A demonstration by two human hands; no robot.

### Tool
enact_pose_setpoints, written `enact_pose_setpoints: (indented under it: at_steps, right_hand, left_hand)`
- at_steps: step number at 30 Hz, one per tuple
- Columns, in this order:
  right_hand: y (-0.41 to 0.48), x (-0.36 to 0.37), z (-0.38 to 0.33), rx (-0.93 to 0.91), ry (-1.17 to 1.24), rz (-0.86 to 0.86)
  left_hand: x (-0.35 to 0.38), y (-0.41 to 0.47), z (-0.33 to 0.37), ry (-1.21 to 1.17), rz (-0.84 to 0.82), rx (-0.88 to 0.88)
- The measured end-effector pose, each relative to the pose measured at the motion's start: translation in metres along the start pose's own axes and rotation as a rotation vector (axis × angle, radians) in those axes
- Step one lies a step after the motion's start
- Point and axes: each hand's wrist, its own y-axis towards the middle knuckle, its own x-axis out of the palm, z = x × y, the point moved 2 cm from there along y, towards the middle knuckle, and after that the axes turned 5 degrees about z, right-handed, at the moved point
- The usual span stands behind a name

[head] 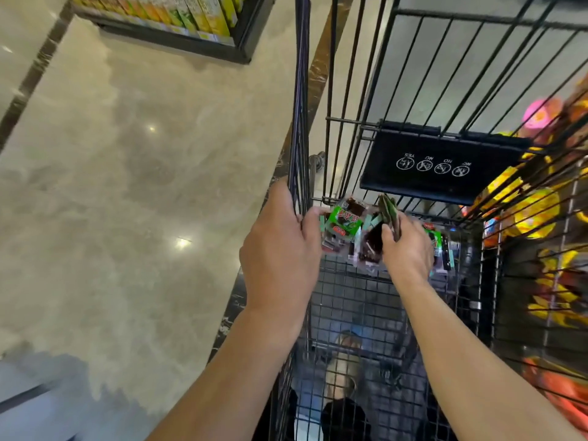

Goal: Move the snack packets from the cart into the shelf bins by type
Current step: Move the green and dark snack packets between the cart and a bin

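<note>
Reaching into the cart [300, 90], my left hand [280, 246] curls round green snack packets [345, 222] at its 9 o'clock wall; my right hand [407, 246], at 3 o'clock, pinches a dark packet [388, 209].

A black plastic flap [445, 148] hanging on the black wire cart [413, 58] carries the only legible print: four white circular pictograms in a row, each with a white word above it. The words appear upside down from this view. From left to right they read "YES", "NO", "NO", "NO"; the last three pictograms are crossed out. The green-and-clear snack packets [345, 219] bear red and white print, too blurred to read. The yellow and green cartons [191, 11] on the shelf also show print, equally illegible.
</note>
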Motion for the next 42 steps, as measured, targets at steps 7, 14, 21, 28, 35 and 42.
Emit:
enact_pose_setpoints:
  at_steps: [7, 14, 21, 28, 35, 42]
  right_hand:
    - [-0.020, -0.034, 0.024, 0.106, 0.316, 0.053]
    - [-0.037, -0.064, 0.030, 0.333, 0.985, -0.008]
    - [-0.061, -0.106, 0.039, 0.378, 1.346, -0.188]
    - [-0.086, -0.124, 0.041, 0.299, 1.530, -0.386]
    - [-0.113, -0.109, 0.034, 0.371, 1.517, -0.527]
    - [-0.105, -0.089, 0.048, 0.378, 1.295, -0.538]
  left_hand:
    - [0.002, -0.001, -0.002, -0.023, 0.044, 0.032]
    - [0.003, -0.004, -0.001, -0.042, 0.018, 0.028]
    - [-0.012, -0.053, 0.045, -0.046, 0.125, 0.188]
    - [0.064, -0.074, 0.066, -0.502, -0.349, -0.187]
    - [0.134, -0.085, 0.027, -0.969, -0.640, -0.684]
    - [0.153, -0.090, -0.002, -1.012, -0.611, -0.793]
